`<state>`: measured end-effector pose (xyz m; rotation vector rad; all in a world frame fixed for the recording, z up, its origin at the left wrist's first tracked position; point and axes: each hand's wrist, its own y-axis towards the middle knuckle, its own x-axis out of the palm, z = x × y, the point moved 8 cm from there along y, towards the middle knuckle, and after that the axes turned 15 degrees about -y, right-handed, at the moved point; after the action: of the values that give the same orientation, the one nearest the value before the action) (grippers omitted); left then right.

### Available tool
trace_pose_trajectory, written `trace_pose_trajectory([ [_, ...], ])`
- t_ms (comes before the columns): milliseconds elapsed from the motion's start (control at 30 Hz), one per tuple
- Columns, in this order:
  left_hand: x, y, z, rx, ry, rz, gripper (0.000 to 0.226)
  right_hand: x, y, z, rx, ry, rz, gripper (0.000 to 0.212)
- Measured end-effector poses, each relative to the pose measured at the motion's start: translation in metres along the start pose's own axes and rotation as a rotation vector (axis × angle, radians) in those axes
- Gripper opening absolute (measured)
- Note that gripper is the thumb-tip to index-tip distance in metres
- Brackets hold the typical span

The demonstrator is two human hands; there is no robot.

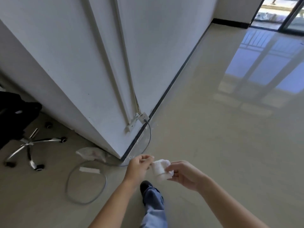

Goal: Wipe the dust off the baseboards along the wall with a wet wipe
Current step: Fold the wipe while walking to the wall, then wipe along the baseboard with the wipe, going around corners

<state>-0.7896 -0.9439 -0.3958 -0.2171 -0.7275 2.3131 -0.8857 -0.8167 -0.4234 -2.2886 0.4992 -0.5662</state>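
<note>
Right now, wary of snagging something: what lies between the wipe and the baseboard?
Head view: a grey cable from the wall socket trails across the floor between wipe and baseboard.

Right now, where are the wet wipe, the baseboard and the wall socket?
wet wipe (160, 168): head view, middle of the white wad.
baseboard (164, 94): head view, dark strip where wall meets floor.
wall socket (142, 117): head view, its white faceplate.

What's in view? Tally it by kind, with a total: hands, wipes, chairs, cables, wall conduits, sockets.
Hands: 2, left hand and right hand
Wipe: 1
Chair: 1
Cable: 1
Conduits: 2, the second at
Socket: 1
Total: 8
</note>
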Motion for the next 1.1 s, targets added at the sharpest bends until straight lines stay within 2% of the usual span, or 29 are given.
trace_pose_trajectory([
  [167,-0.039,0.099,0.014,-0.010,0.028,0.150,0.008,-0.024,0.089,-0.045,0.074,-0.019,0.164,0.014],
  [300,-0.067,0.165,0.024,0.032,0.174,0.246,0.008,-0.040,0.166,-0.069,0.138,-0.052,0.232,0.016],
  [467,-0.096,0.252,-0.024,0.035,0.444,0.284,0.007,-0.060,0.284,-0.051,0.186,-0.166,0.276,0.025],
  [600,-0.118,0.344,-0.114,0.087,0.761,0.286,0.019,-0.075,0.414,0.014,0.225,-0.290,0.234,0.022],
  [733,-0.141,0.424,-0.195,0.258,0.962,0.363,0.022,-0.089,0.538,0.103,0.250,-0.472,0.188,0.007],
  [767,-0.147,0.442,-0.215,0.317,1.028,0.361,0.023,-0.090,0.567,0.123,0.250,-0.502,0.163,0.009],
  [867,-0.157,0.492,-0.283,0.470,1.344,0.243,0.034,-0.088,0.647,0.176,0.240,-0.560,0.108,0.009],
  [967,-0.170,0.528,-0.334,0.550,1.643,0.135,0.049,-0.075,0.714,0.222,0.232,-0.512,0.078,0.008],
  [1100,-0.190,0.557,-0.358,0.645,1.967,0.178,0.055,-0.041,0.773,0.279,0.292,-0.386,0.006,0.010],
])
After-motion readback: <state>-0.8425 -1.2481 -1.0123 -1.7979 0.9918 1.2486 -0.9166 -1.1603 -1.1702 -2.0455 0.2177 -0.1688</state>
